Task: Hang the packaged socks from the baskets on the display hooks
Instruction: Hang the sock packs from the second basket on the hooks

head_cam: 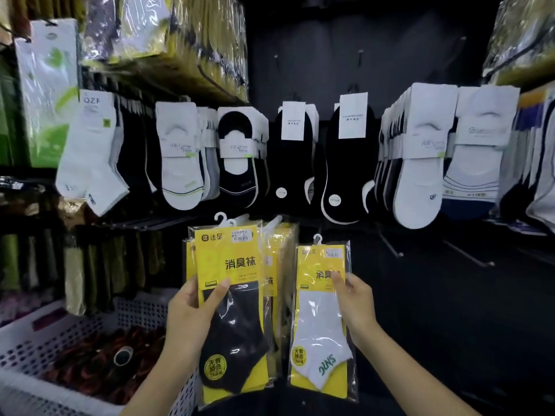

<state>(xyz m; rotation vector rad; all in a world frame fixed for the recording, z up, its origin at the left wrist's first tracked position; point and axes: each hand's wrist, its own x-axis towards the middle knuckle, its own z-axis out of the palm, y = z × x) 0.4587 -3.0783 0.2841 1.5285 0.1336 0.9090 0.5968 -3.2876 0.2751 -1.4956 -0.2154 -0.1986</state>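
Just right of the white basket, the left hand grips a stack of yellow sock packs, black sock in front, w/ thumb across the face and fingers curled behind. Further right of the basket, the right hand pinches a single white-sock pack by its edge. Neither lot is hung yet. Beyond the basket, up and right, are bare display hooks. Higher up are full rows of hung socks. The basket holds dark stock, so prob. plenty left.
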